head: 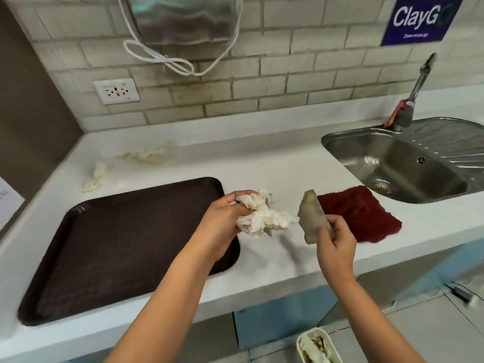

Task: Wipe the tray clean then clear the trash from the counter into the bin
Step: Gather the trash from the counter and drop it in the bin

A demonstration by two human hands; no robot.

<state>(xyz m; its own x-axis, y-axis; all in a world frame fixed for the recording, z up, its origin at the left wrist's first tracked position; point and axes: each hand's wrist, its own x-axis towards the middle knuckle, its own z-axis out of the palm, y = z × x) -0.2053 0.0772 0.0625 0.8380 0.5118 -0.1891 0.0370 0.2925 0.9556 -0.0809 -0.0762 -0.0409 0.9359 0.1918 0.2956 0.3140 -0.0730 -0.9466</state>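
1. Nearest the lens, at the bottom edge, a white bin [303, 341] shows its rim, with crumpled paper inside
2. Above the counter [262, 163], the left hand [222, 221] has its fingers curled round a wad of crumpled white tissue [262, 216], gripping it over the right end of the tray
3. Just right of that, the right hand [337, 244] pinches a greyish-brown scrap of paper [311, 216] between thumb and fingers, holding it upright; the two pieces of trash sit close but apart
4. Flat on the counter lies the dark brown tray [117, 244], its near edge close to the counter's front
5. More crumpled tissue bits [99, 171] lie on the counter behind the tray, near the left corner, blurred
6. A red cloth [361, 213] lies flat behind the right hand, between it and the steel sink [392, 158]
7. On the tiled wall sit a white socket [116, 90] and a looped white cable [167, 58]
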